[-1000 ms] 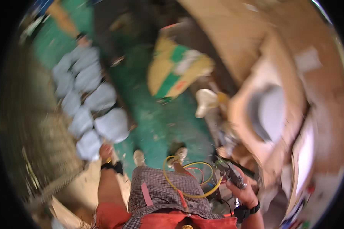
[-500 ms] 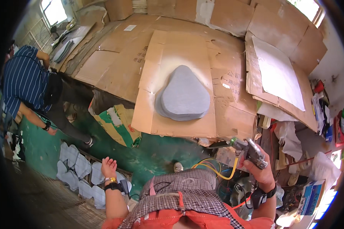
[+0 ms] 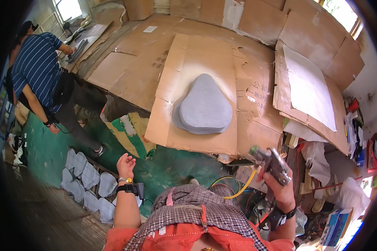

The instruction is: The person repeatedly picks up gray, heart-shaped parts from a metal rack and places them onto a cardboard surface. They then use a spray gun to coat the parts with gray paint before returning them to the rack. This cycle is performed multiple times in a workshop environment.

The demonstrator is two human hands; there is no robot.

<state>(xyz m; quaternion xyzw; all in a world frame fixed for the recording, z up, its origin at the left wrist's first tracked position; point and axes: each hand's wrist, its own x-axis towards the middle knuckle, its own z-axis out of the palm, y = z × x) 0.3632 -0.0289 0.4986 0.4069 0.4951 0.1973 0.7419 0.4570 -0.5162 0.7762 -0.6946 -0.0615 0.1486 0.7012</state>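
Observation:
My right hand (image 3: 280,188) grips a metal spray gun (image 3: 277,168) near the table's front right edge, its nozzle end turned toward the table. A yellow hose (image 3: 245,187) runs down from the gun. On the cardboard in front of me lies a grey, rounded triangular pad (image 3: 207,104), with a second grey layer showing under its left edge. It stands apart from the gun. Over the floor to the left, my left hand (image 3: 126,165) hangs with its fingers loosely bent and apart, holding nothing.
A cardboard sheet (image 3: 163,129) under the pad covers part of the table. White paper (image 3: 310,88) lies on raised cardboard at right. Pale cut pieces (image 3: 90,178) lie on a rack at lower left. A co-worker (image 3: 37,75) stands at far left. Clutter and bags (image 3: 314,159) fill the right side.
My left hand has risen and shifted right. The spray gun has moved slightly left relative to the view's edge. The co-worker has stretched an arm onto the far left table. The pad looks unmoved.

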